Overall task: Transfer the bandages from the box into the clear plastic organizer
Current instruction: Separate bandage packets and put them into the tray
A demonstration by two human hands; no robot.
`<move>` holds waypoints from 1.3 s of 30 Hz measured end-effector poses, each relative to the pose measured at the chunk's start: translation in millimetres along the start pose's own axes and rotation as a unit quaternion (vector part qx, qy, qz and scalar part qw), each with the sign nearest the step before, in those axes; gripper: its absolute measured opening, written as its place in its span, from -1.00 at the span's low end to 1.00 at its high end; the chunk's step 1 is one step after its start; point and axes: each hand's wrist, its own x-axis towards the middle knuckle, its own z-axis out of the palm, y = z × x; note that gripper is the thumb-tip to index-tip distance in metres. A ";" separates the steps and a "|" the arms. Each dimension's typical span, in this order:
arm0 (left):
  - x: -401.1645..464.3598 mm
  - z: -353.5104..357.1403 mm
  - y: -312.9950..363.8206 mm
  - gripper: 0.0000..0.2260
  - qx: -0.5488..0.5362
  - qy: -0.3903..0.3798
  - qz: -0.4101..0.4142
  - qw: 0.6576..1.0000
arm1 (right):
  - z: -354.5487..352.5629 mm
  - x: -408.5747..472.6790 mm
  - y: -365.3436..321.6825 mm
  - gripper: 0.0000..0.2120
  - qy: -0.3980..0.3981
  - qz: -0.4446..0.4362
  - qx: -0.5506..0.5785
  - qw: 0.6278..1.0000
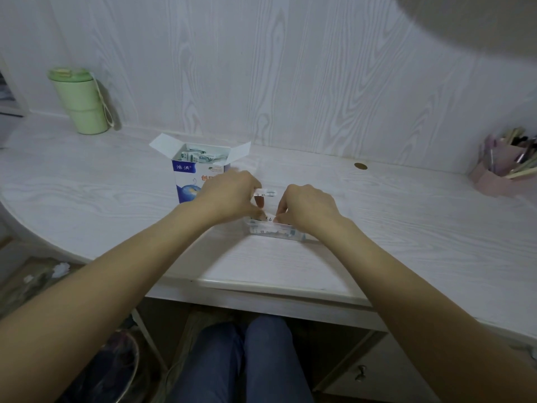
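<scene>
Both hands are over the clear plastic organizer [276, 231], which sits on the counter [406, 222] just at 4 o'clock from the box [197, 175]. The left hand [229, 196] pinches a wrapped bandage strip [265, 192] between curled fingers, its free end sticking out toward 3 o'clock above the organizer. The right hand [308, 207] has its fingers curled down onto another strip [268, 219] lying at the organizer's rim; it seems to be pinching or tucking it in, though the fingertips are partly hidden.

By my reading, this is mid-transfer: some bandages already lie inside the organizer, while the box, flaps open, holds more. The next move likely calls for seating these strips flat, then reaching back toward 10 o'clock for another batch.

The counter is pale wood-grain, backed by a wall of matching panels. A green cup [80, 100] stands at far 10 o'clock, a pink holder of pens [499, 167] at 2 o'clock
</scene>
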 end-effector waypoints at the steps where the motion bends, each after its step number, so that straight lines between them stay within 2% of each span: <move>1: 1.5 0.1 0.7 -0.84 0.015 -0.007 0.003 1.000 | 0.2 0.7 0.3 -0.79 -0.002 0.000 -0.005 1.000; 7: 12.6 1.5 4.7 -0.85 0.111 -0.019 0.046 0.993 | 0.1 5.1 4.0 -0.75 -0.029 0.006 -0.005 1.000; 14: 14.5 -2.6 3.8 -0.81 0.112 -0.038 0.064 0.991 | -0.9 7.8 8.2 -0.80 -0.045 -0.002 0.015 0.999; 19: 16.5 -8.7 7.7 -0.76 0.156 -0.061 0.092 0.982 | -0.2 10.3 9.0 -0.84 -0.046 -0.001 0.008 0.999; 22: 17.1 -6.4 10.7 -0.79 0.182 -0.061 0.107 0.976 | -1.8 8.6 9.1 -0.75 -0.056 -0.003 0.012 0.998; 28: 19.4 -11.1 1.0 -0.79 0.107 -0.120 0.078 0.984 | -4.9 4.8 10.7 -0.80 -0.046 -0.025 0.056 0.997; 31: 20.6 -15.1 -3.2 -0.84 0.067 -0.119 0.067 0.988 | -4.4 4.8 8.2 -0.87 -0.041 -0.037 0.062 0.997; 34: 19.4 -13.5 -0.4 -0.90 0.083 -0.096 0.067 0.990 | -3.5 4.7 6.5 -0.85 -0.040 -0.038 0.066 0.996; 39: 19.5 -5.7 1.2 -0.89 0.135 -0.105 0.066 0.983 | -8.2 3.9 12.4 -0.80 -0.051 -0.008 0.057 0.997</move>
